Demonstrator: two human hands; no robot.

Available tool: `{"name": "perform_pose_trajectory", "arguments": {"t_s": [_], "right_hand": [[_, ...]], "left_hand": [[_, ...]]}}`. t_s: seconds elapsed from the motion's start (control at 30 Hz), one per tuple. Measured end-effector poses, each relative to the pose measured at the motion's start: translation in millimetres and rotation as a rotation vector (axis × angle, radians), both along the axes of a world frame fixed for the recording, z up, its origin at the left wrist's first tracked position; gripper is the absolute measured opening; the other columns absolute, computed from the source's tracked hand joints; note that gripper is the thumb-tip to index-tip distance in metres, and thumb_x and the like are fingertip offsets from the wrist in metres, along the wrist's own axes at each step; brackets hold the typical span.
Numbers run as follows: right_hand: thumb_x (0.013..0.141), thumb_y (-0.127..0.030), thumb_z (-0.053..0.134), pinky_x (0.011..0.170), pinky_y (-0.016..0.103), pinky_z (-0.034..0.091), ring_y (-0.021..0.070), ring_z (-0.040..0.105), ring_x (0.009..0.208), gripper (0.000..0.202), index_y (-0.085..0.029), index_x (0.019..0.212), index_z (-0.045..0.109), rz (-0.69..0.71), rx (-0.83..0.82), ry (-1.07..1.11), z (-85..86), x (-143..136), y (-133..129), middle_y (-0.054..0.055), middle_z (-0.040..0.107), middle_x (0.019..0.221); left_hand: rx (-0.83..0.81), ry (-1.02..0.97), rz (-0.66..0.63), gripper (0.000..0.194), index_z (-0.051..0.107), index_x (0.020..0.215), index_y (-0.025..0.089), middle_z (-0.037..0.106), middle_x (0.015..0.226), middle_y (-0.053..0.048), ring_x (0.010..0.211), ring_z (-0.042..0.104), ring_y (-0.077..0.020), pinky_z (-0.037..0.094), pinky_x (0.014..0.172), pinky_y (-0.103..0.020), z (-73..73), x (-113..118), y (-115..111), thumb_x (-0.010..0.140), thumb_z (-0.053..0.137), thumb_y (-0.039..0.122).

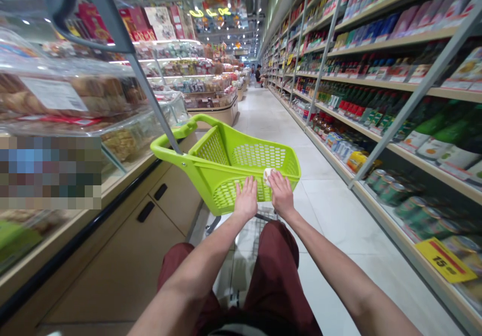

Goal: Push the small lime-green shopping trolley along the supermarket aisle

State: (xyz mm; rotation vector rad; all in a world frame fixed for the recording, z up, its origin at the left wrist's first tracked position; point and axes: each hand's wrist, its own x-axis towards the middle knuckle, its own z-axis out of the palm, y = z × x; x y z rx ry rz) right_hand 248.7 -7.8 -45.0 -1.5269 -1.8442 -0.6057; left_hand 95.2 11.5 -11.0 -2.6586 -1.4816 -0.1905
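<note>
A lime-green shopping cart basket [203, 185] with perforated sides stands in front of my knees. My left hand [247, 198] lies against its near side with fingers stretched out, holding nothing. Pressed to the rim near the basket's right end, my right hand [280, 191] has a crumpled white cloth or tissue [267, 176] under its fingers. Most of that white piece is covered by the hand. The part of the basket that I can see inside holds nothing.
To the right run shelves [376, 135] of bottles and cans, with a yellow price tag [446, 259] low down. On the left, a wooden counter [113, 255] carries packed baked goods. A grey pole [150, 95] rises by the cart handle. A person [259, 76] is far down the aisle.
</note>
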Motion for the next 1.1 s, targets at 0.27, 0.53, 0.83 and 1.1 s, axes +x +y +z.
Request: {"name": "perform_pose_trajectory", "arguments": {"t_s": [0.27,0.53,0.83,1.1], "right_hand": [[0.08,-0.007,0.037,0.101,0.045,0.027,0.0228,0.03,0.129,0.05,-0.017,0.129,0.043,0.131,-0.211,-0.186,-40.9,-21,4,0.01,0.04,0.137],[0.085,-0.01,0.03,0.106,0.043,0.02,0.0185,0.021,0.133,0.049,-0.017,0.132,0.038,0.147,-0.022,-0.116,13.7,-46,22,0.008,0.038,0.138],[0.083,-0.01,0.037,0.102,0.046,0.025,0.0225,0.03,0.129,0.047,-0.016,0.13,0.042,0.232,-0.176,-0.284,-26.3,-53,22,0.009,0.041,0.136],[0.083,-0.004,0.029,0.106,0.045,0.019,0.0182,0.019,0.133,0.054,-0.017,0.135,0.032,0.213,-0.032,-0.192,28.2,-81,44,0.008,0.034,0.14]], "left_hand": [[0.018,-0.012,-0.005,0.064,0.021,0.138,0.012,0.016,0.148,-0.008,0.136,0.007,-0.0213,0.004,0.109,-0.049,-2.9,-19,2,0.076,0.034,0.016],[0.038,-0.026,0.056,0.064,0.019,0.138,0.009,0.012,0.148,-0.01,0.136,0.005,-0.0226,0.005,0.108,-0.05,0.6,-39,9,0.077,0.035,0.015],[0.046,-0.026,0.096,0.064,0.021,0.138,0.009,0.015,0.147,-0.011,0.136,0.009,-0.0233,0.008,0.108,-0.051,-1.8,-63,11,0.076,0.037,0.016],[0.09,-0.063,0.175,0.066,0.02,0.138,0.008,0.012,0.148,-0.011,0.136,0.008,-0.0235,0.007,0.108,-0.053,5.3,-87,20,0.075,0.036,0.016]]}}
